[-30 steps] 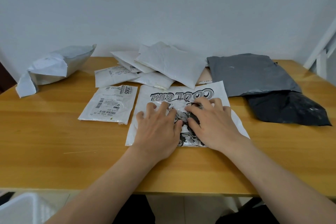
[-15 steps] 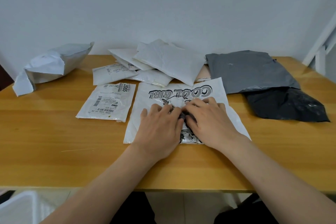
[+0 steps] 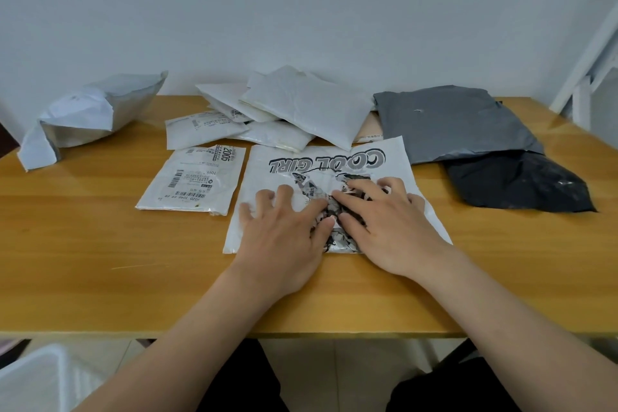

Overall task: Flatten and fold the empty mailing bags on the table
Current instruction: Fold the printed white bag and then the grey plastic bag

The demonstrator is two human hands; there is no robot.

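Two bare hands press flat on a white printed mailing bag point(image 3: 334, 170) lying on a wooden counter point(image 3: 100, 244). The left hand point(image 3: 284, 237) and right hand point(image 3: 391, 227) lie side by side, nearly touching, each grip spread wide with fingers apart and straight, clamped on nothing. The bag's black graphic is mostly hidden beneath both palms; only the upside-down lettering "COOL GIRL" beyond the fingertips reads clearly. The thin film is crinkled, its near edge just short of the wrists.

Just left of the left hand lies a flat white labelled bag point(image 3: 194, 181), its barcodes and small print too fine to read apart from "2005". Beyond the fingertips a loose pile of white bags point(image 3: 301, 107) overlaps, puffy and matte, the lower ones largely covered by the top one; a sliver of a beige item point(image 3: 368, 134) peeks out beneath, too little to identify. Right of the right hand, a smooth grey bag point(image 3: 451, 120) overlaps a wrinkled black bag point(image 3: 515, 181) with dusty flecks. Far to the left sits a crumpled silver-lined bag point(image 3: 90, 117), standing open and torn-looking. A white container point(image 3: 30, 381) is cut off at the lower left corner, and a white frame point(image 3: 592, 63) runs out of view at the right edge.
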